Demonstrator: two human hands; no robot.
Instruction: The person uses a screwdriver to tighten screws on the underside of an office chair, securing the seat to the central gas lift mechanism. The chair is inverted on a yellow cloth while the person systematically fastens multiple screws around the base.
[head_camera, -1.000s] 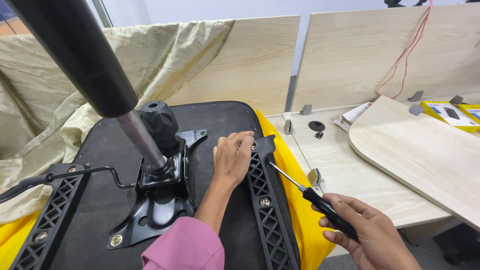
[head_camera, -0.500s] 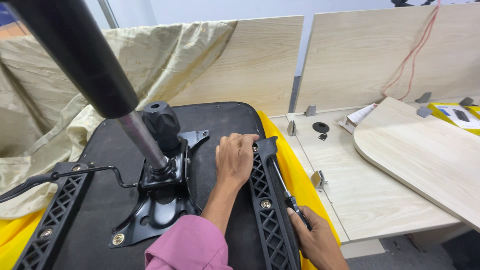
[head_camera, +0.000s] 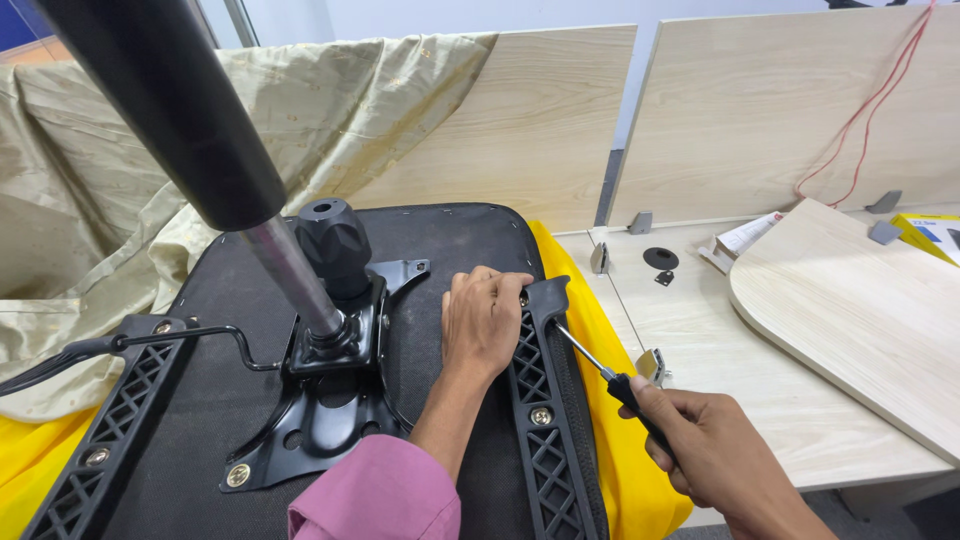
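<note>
An upturned black chair seat (head_camera: 230, 400) lies on yellow cloth, with a metal mechanism plate (head_camera: 330, 400) and a gas cylinder (head_camera: 190, 140) rising from it. My left hand (head_camera: 483, 320) rests flat on the seat, fingertips at the top of the right black armrest bracket (head_camera: 545, 420). My right hand (head_camera: 710, 455) grips a black-handled screwdriver (head_camera: 610, 375), its tip against the upper part of that bracket. A second bracket (head_camera: 110, 430) lies on the left.
A beige cloth (head_camera: 150, 200) drapes behind the seat. To the right is a wooden desk (head_camera: 720, 370) with a curved wooden board (head_camera: 860, 320), a small metal clip (head_camera: 652, 365) and a yellow box (head_camera: 925, 235). Wooden partitions (head_camera: 780, 120) stand behind.
My right hand with the screwdriver dipped low beside the bracket, then came back up; the tip now sits against the bracket's upper part. My left hand stayed in place.
</note>
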